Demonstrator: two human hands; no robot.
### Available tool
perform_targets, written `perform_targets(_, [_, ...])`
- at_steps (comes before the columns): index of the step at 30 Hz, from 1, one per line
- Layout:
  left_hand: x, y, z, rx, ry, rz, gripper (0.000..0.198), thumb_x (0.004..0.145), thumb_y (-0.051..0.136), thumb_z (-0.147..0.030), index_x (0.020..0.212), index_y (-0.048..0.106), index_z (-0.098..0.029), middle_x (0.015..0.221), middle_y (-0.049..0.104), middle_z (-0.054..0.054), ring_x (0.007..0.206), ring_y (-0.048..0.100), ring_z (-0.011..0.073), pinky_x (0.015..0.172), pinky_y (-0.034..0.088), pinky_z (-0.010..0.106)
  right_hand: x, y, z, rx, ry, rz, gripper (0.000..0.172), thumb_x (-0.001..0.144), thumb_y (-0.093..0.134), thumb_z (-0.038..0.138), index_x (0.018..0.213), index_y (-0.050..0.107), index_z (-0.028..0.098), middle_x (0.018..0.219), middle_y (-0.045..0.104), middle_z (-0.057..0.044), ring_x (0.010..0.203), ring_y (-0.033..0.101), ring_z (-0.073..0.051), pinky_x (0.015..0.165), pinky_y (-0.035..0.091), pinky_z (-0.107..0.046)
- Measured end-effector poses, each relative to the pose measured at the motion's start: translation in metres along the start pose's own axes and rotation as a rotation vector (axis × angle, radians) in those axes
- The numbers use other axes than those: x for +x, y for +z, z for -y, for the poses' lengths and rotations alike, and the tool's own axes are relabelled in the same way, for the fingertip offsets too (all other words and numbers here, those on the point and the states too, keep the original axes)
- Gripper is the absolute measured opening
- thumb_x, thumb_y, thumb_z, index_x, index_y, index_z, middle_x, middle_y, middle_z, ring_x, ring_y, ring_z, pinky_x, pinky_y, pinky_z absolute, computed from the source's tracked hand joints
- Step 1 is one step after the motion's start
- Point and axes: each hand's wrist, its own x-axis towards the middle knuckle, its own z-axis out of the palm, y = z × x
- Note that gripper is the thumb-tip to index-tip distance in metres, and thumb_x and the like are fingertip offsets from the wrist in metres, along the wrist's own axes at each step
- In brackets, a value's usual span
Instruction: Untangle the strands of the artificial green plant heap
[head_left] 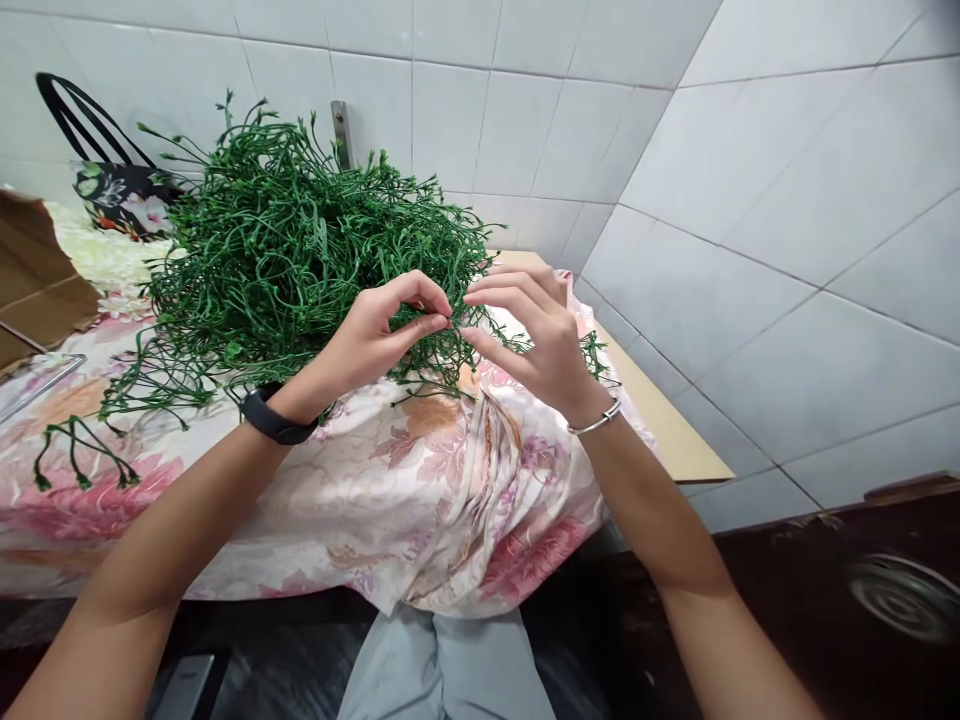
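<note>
- Well out to the left of the left hand, a loose green sprig (84, 480) lies on the flowered cloth (375, 490); it looks like light moulded plastic, easiest to lift by its bare stalk.
- Just behind the left hand and spreading to its left, the heap of green stems (300, 250) looks springy and tangled. Stems probably snag on one another, so a hold low on one stalk, clear of the budded tips, should serve best.
- The left hand (397, 325), in front of the heap's right part, has thumb and forefinger brought together in a pinch; what lies between them is too small to make out.
- Just right of that pinch, the right hand (536, 330) has its fingers spread and curved, thumb apart, with no clear grasp. Such thin stalks seem bendable rather than fragile, suiting fingertips more than a fist.
</note>
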Motion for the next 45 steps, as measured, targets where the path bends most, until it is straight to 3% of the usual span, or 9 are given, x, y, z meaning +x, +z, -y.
perform_targets(4, [-0.002,0.004,-0.002,0.096,0.036,0.035,0.008,0.082,0.057,-0.024,0.085,0.056,-0.017,0.085,0.061,0.001,0.081,0.056,0.0118,0.076,0.043,0.025,-0.001,0.005,0.0,-0.035,0.001,0.034,0.009,0.082,0.056,0.031,0.088,0.061,0.026,0.09,0.066,0.0,0.102,0.054,-0.019,0.093,0.035,-0.041])
perform_targets(11, [-0.007,0.015,-0.006,0.443,0.182,-0.033,0.01,0.086,0.051,-0.026,0.091,0.053,-0.018,0.084,0.062,0.001,0.078,0.054,0.0133,0.08,0.038,0.03,-0.003,0.008,0.006,-0.102,0.008,-0.139,0.01,0.084,0.052,0.022,0.081,0.061,0.027,0.089,0.068,0.001,0.094,0.059,-0.018,0.09,0.039,-0.041])
perform_targets(17, [-0.007,0.017,-0.006,0.52,0.229,-0.101,0.012,0.087,0.049,-0.029,0.086,0.053,-0.018,0.077,0.061,0.0,0.071,0.052,0.0126,0.077,0.036,0.03,-0.004,0.013,0.012,-0.027,-0.038,-0.262,0.008,0.083,0.054,0.017,0.085,0.061,0.021,0.077,0.067,-0.001,0.081,0.059,-0.016,0.085,0.045,-0.036])
perform_targets(23, [-0.006,0.015,-0.002,0.527,0.117,-0.064,0.028,0.078,0.058,-0.046,0.082,0.055,-0.018,0.074,0.058,0.001,0.075,0.049,0.016,0.073,0.033,0.031,-0.001,0.011,0.008,0.396,0.238,0.025,0.016,0.082,0.055,0.022,0.096,0.063,0.018,0.09,0.066,-0.003,0.086,0.059,-0.015,0.08,0.047,-0.034])
perform_targets(31, [-0.011,0.031,0.007,0.566,-0.003,0.004,0.035,0.077,0.057,-0.049,0.088,0.052,-0.016,0.087,0.058,0.005,0.083,0.046,0.0202,0.071,0.029,0.032,0.002,0.014,0.015,0.938,0.614,0.004,0.01,0.077,0.062,0.025,0.079,0.057,0.016,0.07,0.062,0.0,0.063,0.06,-0.009,0.053,0.046,-0.023])
perform_targets(40, [-0.007,0.03,0.005,0.547,-0.01,0.06,0.022,0.077,0.058,-0.037,0.083,0.051,-0.016,0.079,0.058,0.002,0.077,0.046,0.018,0.068,0.029,0.03,0.003,0.013,0.016,1.253,0.695,0.062,0.013,0.08,0.057,0.026,0.081,0.048,0.019,0.069,0.062,0.001,0.063,0.06,-0.01,0.059,0.049,-0.025])
perform_targets(45, [-0.006,0.027,0.004,0.52,-0.009,0.137,0.021,0.074,0.063,-0.031,0.084,0.052,-0.016,0.077,0.057,0.001,0.075,0.047,0.0169,0.066,0.029,0.028,0.005,0.01,0.008,1.132,0.655,0.015,0.007,0.073,0.06,0.019,0.077,0.054,0.017,0.063,0.053,0.003,0.057,0.048,-0.006,0.055,0.04,-0.022])
